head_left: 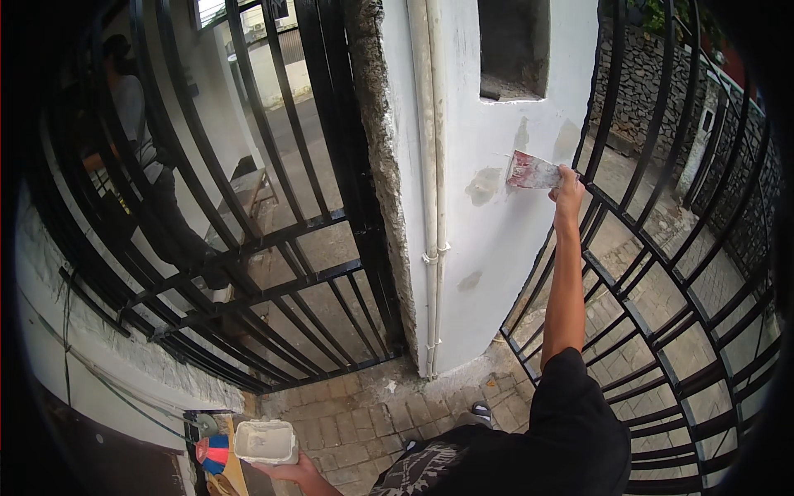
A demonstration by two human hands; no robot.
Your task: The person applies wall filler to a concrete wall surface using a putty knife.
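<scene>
My right arm is stretched out to the white wall pillar (473, 236). In my right hand (566, 197) is a wide putty knife (533, 172), its blade smeared red and grey and lying close to the wall. Whether the edge touches the wall I cannot tell. Around the blade are grey filler patches, one damp-looking patch (483, 188) just left of it. Low at the left, my left hand (288, 470) grips a white rectangular tub (266, 442) from its right side. Pale paste shows inside the tub.
Black barred gates stand on both sides, a left gate (248, 256) and a right gate (653, 331). Two pipes (433, 165) run down the pillar beside a recess (513, 50). Behind the left bars is another person (136, 124). Paving (347, 417) lies below.
</scene>
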